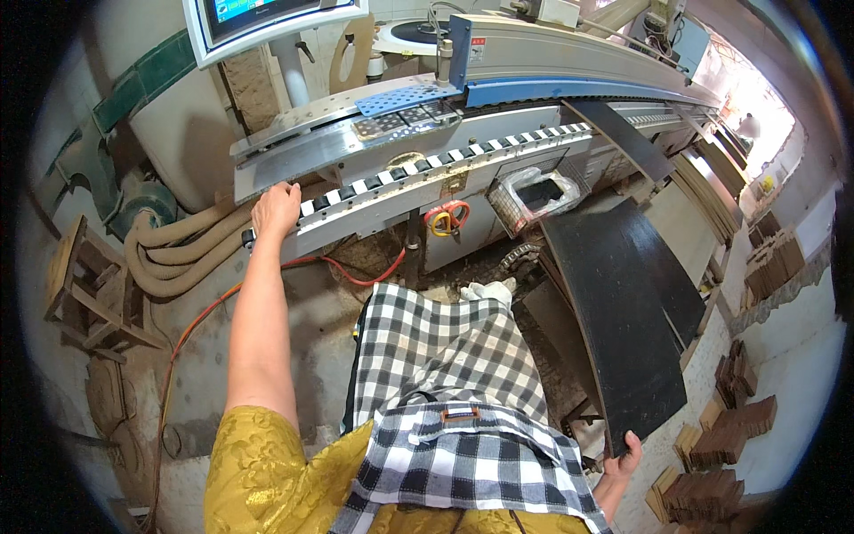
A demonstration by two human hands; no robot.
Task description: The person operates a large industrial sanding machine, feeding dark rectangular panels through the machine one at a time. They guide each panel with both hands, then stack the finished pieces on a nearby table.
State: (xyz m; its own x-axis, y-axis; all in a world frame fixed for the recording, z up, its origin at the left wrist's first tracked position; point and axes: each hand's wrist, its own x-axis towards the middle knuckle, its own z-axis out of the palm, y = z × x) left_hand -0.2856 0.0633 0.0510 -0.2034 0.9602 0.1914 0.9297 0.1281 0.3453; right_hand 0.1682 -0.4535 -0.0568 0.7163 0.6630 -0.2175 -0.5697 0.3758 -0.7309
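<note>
My left arm reaches forward to a long machine, where my left hand [276, 211] is closed over the left end of its roller rail [382, 185]; the fingertips are partly hidden. Low on the right, my right hand [623, 461] grips the near edge of a black board [623, 329], thumb on the top face. This board slants on top of a stack beside me. Another black panel [672, 276] shows under its right side. A metal plate [298, 165] lies just beyond my left hand.
A screen [267, 22] stands at the back left. Ribbed hoses [178, 249] and a wooden stool [89, 285] are on the left. A red air hose [365, 280] runs along the floor. A dark strip [623, 141] juts from the machine. Board stacks [703, 445] line the right.
</note>
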